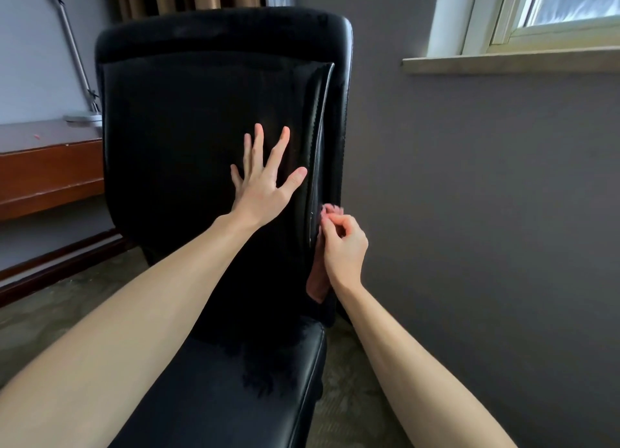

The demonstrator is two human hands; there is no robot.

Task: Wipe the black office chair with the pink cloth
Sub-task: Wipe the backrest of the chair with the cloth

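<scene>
Left hand (265, 182) spread flat, fingers released, pressed on the chair (201, 119) backrest near its right edge. Right hand (342, 246) clenched on the cloth (330, 210), pinched against the backrest's right side seam, more pink hanging below the wrist. Black fringed fabric (265, 363) draped over the seat. Desk (47, 169) and lamp (75, 78) at left, window (536, 18) at upper right.
</scene>
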